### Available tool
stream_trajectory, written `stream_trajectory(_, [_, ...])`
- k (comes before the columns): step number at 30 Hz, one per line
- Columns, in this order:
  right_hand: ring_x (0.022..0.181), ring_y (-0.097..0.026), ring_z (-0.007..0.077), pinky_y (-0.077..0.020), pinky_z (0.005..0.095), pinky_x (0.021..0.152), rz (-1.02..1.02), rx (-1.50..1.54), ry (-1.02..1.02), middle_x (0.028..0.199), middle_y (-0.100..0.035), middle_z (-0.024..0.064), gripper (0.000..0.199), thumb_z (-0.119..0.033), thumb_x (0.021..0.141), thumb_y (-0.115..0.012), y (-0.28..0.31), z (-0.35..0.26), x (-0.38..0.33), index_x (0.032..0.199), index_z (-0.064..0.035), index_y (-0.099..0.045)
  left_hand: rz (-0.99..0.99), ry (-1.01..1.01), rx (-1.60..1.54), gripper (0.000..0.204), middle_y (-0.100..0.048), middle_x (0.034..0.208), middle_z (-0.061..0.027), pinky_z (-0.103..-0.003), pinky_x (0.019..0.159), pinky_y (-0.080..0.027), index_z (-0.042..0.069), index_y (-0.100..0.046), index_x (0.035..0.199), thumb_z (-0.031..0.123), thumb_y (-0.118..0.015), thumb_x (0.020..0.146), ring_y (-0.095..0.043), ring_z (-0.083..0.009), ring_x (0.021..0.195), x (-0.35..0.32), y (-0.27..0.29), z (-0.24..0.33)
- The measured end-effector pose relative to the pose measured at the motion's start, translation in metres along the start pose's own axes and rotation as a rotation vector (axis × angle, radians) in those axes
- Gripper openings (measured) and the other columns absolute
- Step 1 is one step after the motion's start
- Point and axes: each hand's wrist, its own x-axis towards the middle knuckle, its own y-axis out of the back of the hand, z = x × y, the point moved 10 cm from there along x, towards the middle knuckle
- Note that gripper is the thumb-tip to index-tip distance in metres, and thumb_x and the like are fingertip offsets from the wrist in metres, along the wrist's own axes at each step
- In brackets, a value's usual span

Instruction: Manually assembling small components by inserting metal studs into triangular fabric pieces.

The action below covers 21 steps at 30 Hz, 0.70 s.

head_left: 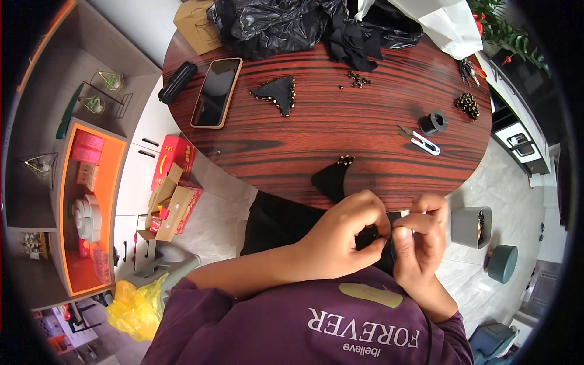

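**Black cloth (328, 182) by the near edge, where small things could drop**

Both hands work just short of the wooden table (267, 149), so anything tiny that slips could fall to the tiled floor (216, 201). The left hand (359, 225) reaches across from the left, its fingers curled toward the thumb; the right hand (420, 237) stands close beside it, forefinger bent to the thumb tip. Both look like pinches — whether anything sits between the tips, I cannot tell.

Just beyond the left hand, the cloth lies at the table's near edge, beads at its far tip; a stray tug could drag it off. Farther right, a careless reach could catch the thread snips (424, 143) or send the black spool (433, 123) rolling. On the far side, loose beads (359, 79) lie uncontained — a bump could scatter them.
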Motion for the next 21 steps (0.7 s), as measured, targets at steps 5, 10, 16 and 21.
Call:
stream_trajectory(5, [0.056, -0.053, 0.019, -0.046, 0.0349, 0.079, 0.219, 0.644, -0.144, 0.056, -0.05, 0.001, 0.014, -0.024, 0.099, -0.047, 0.03, 0.018, 0.008, 0.095, -0.0119, -0.04, 0.019, -0.065, 0.148, 0.023, -0.057, 0.1, -0.0063, -0.026, 0.068, -0.041, 0.005, -0.061, 0.098, 0.003, -0.069, 0.077, -0.052, -0.0174, 0.081, 0.006, -0.003, -0.007])
stream_trajectory(10, [0.044, -0.038, 0.0083, -0.0359, 0.0209, 0.042, 0.304, 0.905, -0.147, 0.054, -0.04, -0.0048, 0.017, -0.028, 0.103, -0.036, 0.106, 0.055, 0.015, 0.101, -0.0122, -0.04, 0.367, 0.148, 0.96, 0.025, -0.056, 0.104, -0.0092, -0.038, 0.076, -0.042, 0.006, -0.058, 0.097, 0.013, -0.07, 0.075, -0.053, -0.0281, 0.088, 0.019, 0.056, -0.035])
stream_trajectory(16, [0.05, -0.031, 0.0045, -0.0278, 0.0192, 0.041, 0.336, 0.793, 0.085, 0.064, -0.038, -0.0037, 0.024, -0.015, 0.103, -0.034, 0.213, 0.056, 0.005, 0.117, -0.0027, -0.049, 0.315, 0.219, 1.003, 0.023, -0.058, 0.094, -0.0078, -0.039, 0.075, -0.043, 0.006, -0.059, 0.094, 0.009, -0.069, 0.074, -0.053, -0.0285, 0.083, 0.037, 0.038, -0.066])
stream_trajectory(21, [0.055, -0.028, 0.0094, -0.0241, 0.0255, 0.047, 0.502, 0.818, 0.189, 0.065, -0.032, 0.0019, 0.022, 0.0, 0.098, -0.034, 0.275, 0.045, -0.001, 0.079, -0.0081, -0.043, 0.312, 0.114, 0.488, 0.019, -0.06, 0.088, -0.0072, -0.04, 0.073, -0.044, 0.006, -0.058, 0.09, 0.005, -0.068, 0.074, -0.053, -0.0286, 0.078, 0.044, 0.029, -0.061])
